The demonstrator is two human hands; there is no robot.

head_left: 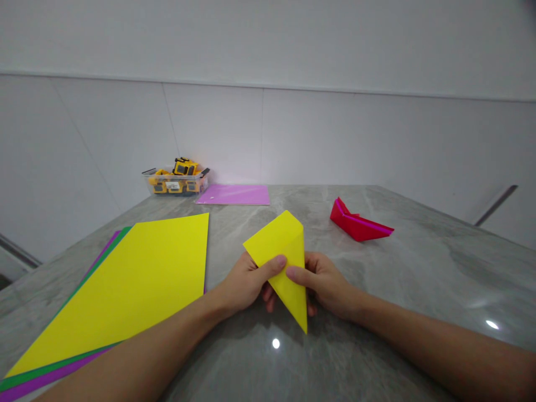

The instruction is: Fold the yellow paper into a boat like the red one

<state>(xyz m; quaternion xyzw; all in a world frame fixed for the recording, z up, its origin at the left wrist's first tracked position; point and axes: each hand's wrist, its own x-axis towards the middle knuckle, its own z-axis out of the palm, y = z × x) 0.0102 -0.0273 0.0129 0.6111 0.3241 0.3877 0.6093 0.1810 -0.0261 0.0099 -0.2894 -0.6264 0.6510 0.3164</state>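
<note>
Your L hand (245,282) & R hand (329,285) both pinch the folded yellow paper (285,240), ctr of view over the counter (397,357), sharp tip twd you. Yellow/green/purple sheet stack (146,273) lies L; red/magenta paper boat (358,226) sits R. Back L: clear plastic bin (201,184) w/ yellow toy vehicles (184,167), prob. construction type, beside lilac sheets (238,195).
</note>
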